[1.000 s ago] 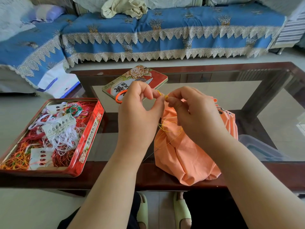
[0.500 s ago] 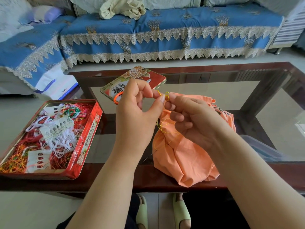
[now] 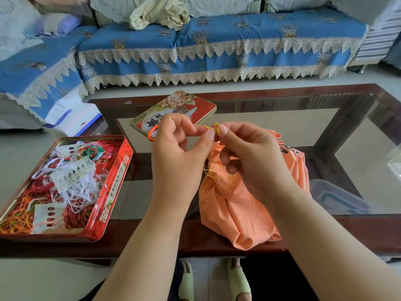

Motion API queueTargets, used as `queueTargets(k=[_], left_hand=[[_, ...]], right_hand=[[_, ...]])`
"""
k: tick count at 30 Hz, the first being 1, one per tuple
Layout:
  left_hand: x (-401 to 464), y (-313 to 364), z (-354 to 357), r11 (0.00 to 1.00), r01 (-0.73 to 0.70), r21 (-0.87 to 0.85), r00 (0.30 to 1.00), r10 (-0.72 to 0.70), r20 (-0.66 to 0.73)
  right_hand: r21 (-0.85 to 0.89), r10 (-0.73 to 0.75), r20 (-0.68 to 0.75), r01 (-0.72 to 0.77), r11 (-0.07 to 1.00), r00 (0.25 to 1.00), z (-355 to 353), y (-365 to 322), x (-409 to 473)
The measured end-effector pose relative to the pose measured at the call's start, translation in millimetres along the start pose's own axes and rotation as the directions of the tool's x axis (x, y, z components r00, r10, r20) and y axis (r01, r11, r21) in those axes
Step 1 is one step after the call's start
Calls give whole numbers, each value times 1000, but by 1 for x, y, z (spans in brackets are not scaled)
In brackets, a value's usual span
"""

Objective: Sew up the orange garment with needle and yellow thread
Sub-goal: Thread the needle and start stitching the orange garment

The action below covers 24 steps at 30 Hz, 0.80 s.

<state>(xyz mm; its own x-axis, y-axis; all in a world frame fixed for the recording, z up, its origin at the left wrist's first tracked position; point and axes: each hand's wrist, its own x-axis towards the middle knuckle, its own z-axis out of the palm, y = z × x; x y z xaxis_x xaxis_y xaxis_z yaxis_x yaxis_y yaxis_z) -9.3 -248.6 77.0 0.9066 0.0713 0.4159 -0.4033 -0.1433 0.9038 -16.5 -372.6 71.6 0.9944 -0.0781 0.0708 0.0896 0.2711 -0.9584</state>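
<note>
orange garment (image 3: 234, 205): bunched at table's 6 o'clock edge, unstitched
left hand (image 3: 178, 157): pinching yellow thread (image 3: 211, 127)
right hand (image 3: 251, 153): pinching thread loop
step: likely knotting; next, pull tight

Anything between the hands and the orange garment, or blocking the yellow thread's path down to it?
Nothing visible. Left hand and right hand pinch the thin yellow thread just above the crumpled orange cloth garment; loose thread trails straight onto the fabric. The needle is too small to make out.

The needle is too small to make out; the right hand (image 3: 251, 157) hides part of the orange garment (image 3: 234, 209)
</note>
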Motion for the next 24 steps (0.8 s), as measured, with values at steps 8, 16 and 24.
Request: queueTargets(k=[8,16,24], left_hand=[[4,-4,-5,996,74,-47,997,-74,-3],[2,0,-6,952,-19,306,992,-20,124],[3,-4,-7,931,-17,364,973,-68,219]], right_hand=[[-87,-81,72,88,992,994,-4,-6,-1],[-492,-223,91,239,837,970,-8,2,4],[25,89,121,-92,995,989,-4,10,9]])
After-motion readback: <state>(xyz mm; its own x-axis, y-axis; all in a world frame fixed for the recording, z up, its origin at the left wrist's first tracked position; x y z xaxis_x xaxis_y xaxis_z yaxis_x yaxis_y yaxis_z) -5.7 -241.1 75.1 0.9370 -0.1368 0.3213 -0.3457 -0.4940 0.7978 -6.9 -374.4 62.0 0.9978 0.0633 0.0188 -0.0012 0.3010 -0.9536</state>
